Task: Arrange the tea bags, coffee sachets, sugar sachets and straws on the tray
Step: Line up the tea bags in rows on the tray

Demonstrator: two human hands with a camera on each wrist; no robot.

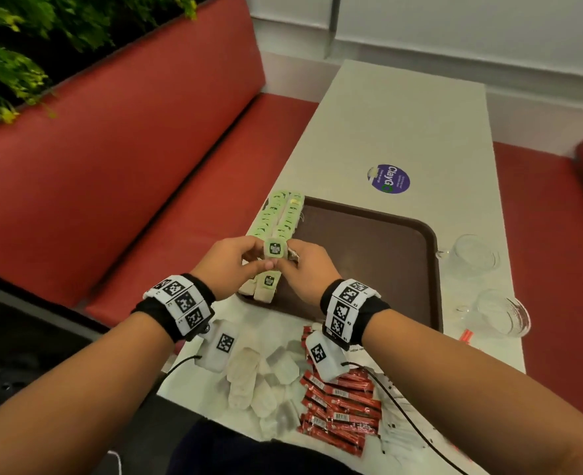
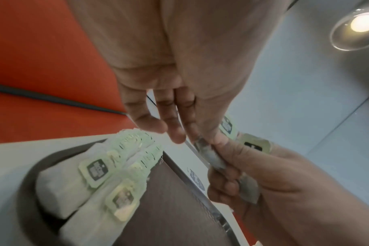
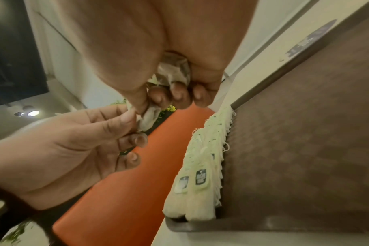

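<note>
Sachets (image 1: 343, 402), red ones, lie heaped on the table (image 1: 403, 125) nearest the person at about 5 o'clock, with loose tea bags (image 1: 266, 382) just beside them at 6 o'clock. Above these, the left hand (image 1: 230, 265) and right hand (image 1: 309, 265) meet over the tray's (image 1: 386, 255) left edge, both pinching one tea bag (image 1: 275, 248) between fingertips. Beyond, at 12 o'clock, two rows of tea bags (image 1: 280, 217) line the tray. Two glasses (image 1: 475, 255) stand at 2 o'clock.
</note>
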